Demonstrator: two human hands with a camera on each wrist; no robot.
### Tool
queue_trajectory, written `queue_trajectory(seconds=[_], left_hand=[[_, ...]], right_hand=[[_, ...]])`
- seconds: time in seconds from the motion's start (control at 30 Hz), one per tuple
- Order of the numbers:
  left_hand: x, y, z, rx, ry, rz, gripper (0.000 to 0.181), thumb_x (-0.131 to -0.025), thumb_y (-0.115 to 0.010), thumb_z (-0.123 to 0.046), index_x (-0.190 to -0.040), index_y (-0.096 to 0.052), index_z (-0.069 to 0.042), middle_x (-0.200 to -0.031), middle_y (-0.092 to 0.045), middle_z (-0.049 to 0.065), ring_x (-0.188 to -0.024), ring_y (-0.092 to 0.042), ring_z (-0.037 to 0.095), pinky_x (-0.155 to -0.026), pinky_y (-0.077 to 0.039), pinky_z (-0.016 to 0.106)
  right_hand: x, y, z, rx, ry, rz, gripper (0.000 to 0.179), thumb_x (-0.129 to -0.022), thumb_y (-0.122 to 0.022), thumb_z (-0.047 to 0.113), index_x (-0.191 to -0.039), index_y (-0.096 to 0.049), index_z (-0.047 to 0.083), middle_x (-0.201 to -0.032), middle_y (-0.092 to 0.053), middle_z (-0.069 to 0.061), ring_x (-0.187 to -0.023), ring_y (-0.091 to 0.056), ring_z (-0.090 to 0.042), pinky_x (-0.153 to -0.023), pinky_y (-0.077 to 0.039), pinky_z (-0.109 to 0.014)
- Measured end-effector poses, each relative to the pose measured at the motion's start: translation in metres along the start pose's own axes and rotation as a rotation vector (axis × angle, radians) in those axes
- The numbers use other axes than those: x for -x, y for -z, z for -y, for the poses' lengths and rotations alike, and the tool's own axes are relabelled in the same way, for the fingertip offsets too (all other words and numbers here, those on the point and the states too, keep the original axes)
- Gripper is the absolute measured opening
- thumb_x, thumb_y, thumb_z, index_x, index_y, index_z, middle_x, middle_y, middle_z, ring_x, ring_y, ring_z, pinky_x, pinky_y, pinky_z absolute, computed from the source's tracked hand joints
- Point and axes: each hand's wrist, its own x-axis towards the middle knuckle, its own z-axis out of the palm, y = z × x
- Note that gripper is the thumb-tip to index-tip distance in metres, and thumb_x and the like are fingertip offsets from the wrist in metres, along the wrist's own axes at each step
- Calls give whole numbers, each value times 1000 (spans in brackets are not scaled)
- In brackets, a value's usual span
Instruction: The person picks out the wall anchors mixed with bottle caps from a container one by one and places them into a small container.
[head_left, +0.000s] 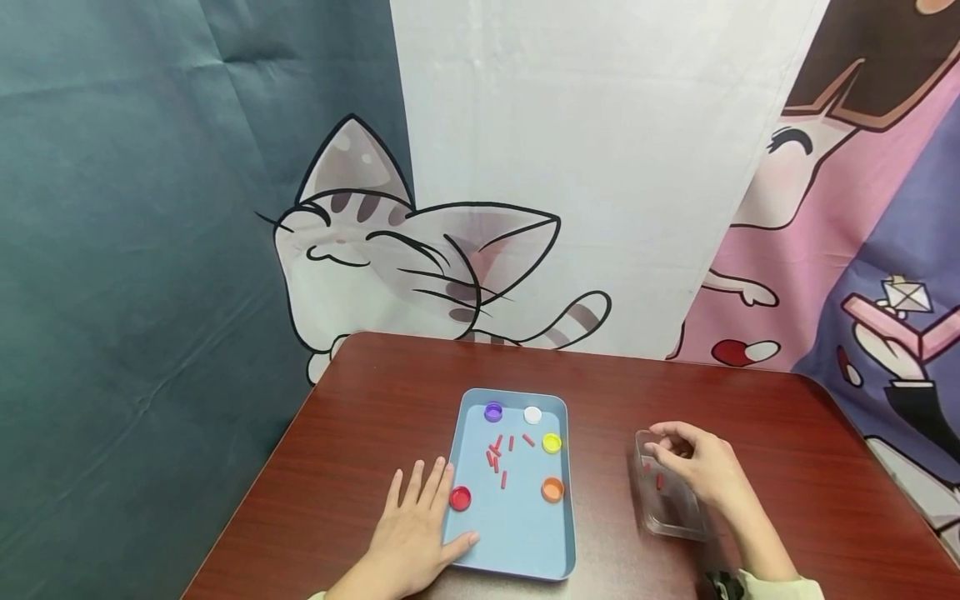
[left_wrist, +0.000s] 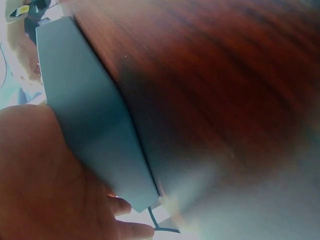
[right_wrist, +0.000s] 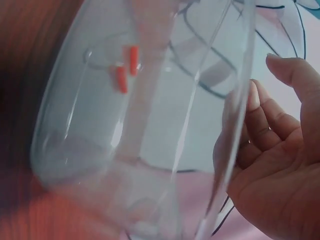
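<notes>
My left hand (head_left: 415, 529) rests with straight, spread fingers along the left rim of a light blue tray (head_left: 510, 542); its thumb reaches over the tray floor. Several short red sticks (head_left: 504, 480) lie scattered inside the tray. At the right, my right hand (head_left: 701, 462) hovers over a clear plastic box (head_left: 671, 525), fingers loosely bent. The right wrist view shows the thumb apart from the fingers and nothing between them. Two red sticks (right_wrist: 133, 60) lie on the bottom of that box. In the left wrist view the tray's outer wall (left_wrist: 90, 100) runs beside the left palm (left_wrist: 45, 170).
Round caps sit in the tray: purple (head_left: 492, 412), white (head_left: 532, 415), yellow (head_left: 552, 443), orange (head_left: 552, 489) and red (head_left: 460, 498). Everything stands on a brown wooden table (head_left: 360, 417). A printed cloth (head_left: 600, 167) with cartoon figures hangs behind it.
</notes>
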Motion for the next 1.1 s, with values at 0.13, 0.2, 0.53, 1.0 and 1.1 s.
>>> queue_trajectory(seconds=[0.13,0.2,0.53,1.0,1.1], left_hand=[[0,0,1,1,0,-5,96,-91,-53,-72,-156,-37,-4,-162,-35,14,-148,-31,44,-118,-17,65],[0,-1,1,3,1,-3,96,-91,-53,-72,-156,-36,-4,-162,-35,14,-148,-31,44,-118,-17,66],[0,-1,1,14,3,6,97,-90,-53,-73,-156,-35,-4,-162,-35,15,-148,-29,45,-117,-16,66],[0,1,0,20,9,17,97,-90,-53,-73,-156,-36,-4,-162,-35,14,-148,-29,45,-118,-15,66],[0,1,0,17,7,13,97,-90,-53,-73,-156,-36,-4,-162,-35,14,-148,-29,45,-118,-16,66]], right_hand=[[-3,-8,12,-59,12,32,23,-88,-80,20,-107,-74,10,-78,-65,8,-68,-58,-1,-56,-47,-23],[-5,-12,18,-75,20,43,22,-88,-80,20,-107,-73,11,-78,-65,7,-67,-57,-1,-53,-47,-24],[-13,-40,40,-123,75,52,21,-84,-82,15,-103,-74,11,-77,-64,9,-69,-57,-3,-64,-50,-22],[-15,-76,69,-220,78,161,24,-83,-83,12,-104,-75,5,-76,-63,8,-69,-57,-5,-65,-51,-22],[-16,-83,73,-230,103,178,24,-82,-83,11,-104,-75,4,-76,-63,9,-68,-57,-4,-65,-51,-22]])
